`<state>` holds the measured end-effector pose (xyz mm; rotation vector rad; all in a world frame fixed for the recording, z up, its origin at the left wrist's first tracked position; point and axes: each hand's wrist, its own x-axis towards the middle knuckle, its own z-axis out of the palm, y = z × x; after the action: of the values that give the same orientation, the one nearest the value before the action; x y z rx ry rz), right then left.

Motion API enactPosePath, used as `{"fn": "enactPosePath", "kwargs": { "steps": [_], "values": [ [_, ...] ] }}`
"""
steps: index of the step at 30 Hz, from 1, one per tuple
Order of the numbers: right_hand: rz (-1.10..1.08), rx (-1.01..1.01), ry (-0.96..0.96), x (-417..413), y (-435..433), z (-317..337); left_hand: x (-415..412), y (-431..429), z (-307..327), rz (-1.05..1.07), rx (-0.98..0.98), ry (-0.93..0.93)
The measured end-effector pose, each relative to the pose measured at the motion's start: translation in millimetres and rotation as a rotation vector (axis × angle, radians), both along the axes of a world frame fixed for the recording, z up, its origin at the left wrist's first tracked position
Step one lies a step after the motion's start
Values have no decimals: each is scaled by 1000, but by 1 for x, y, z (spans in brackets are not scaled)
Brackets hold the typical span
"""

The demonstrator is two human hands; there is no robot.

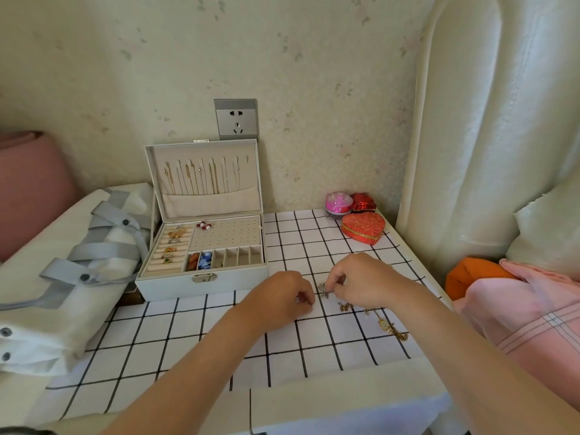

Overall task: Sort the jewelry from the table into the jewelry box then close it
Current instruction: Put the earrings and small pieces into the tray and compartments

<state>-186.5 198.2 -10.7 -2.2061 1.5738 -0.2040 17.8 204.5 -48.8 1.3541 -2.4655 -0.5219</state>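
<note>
The white jewelry box (201, 285) stands open at the table's back left, with necklaces hung in its lid, rings in the left rolls, pearl earrings on the stud panel and small pieces in the front slots. My right hand (361, 279) pinches a small silver piece of jewelry (323, 289) just above the checked tablecloth (188, 334). My left hand (282, 298) lies beside it with fingers curled; whether it holds anything is hidden. Gold jewelry (392, 329) lies loose on the cloth to the right of my hands.
A red heart-shaped box (362, 228), a pink round box (338, 202) and a small red box (363, 202) sit at the back right. A white garment with grey straps (78, 262) lies left of the table. Pink bedding (518, 309) lies on the right.
</note>
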Motion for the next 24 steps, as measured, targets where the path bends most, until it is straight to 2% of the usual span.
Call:
{"fn": "enactPosePath", "kwargs": {
  "steps": [9, 14, 24],
  "values": [
    [-29, 95, -134, -2, 0, -7, -1, 3, 2, 36, 16, 15],
    [-97, 154, -280, -5, -4, -10, 1, 4, 4, 85, 32, 76],
    [-1, 90, -34, -11, -7, -9, 0, 5, 8, 93, 117, 185]
  ]
}}
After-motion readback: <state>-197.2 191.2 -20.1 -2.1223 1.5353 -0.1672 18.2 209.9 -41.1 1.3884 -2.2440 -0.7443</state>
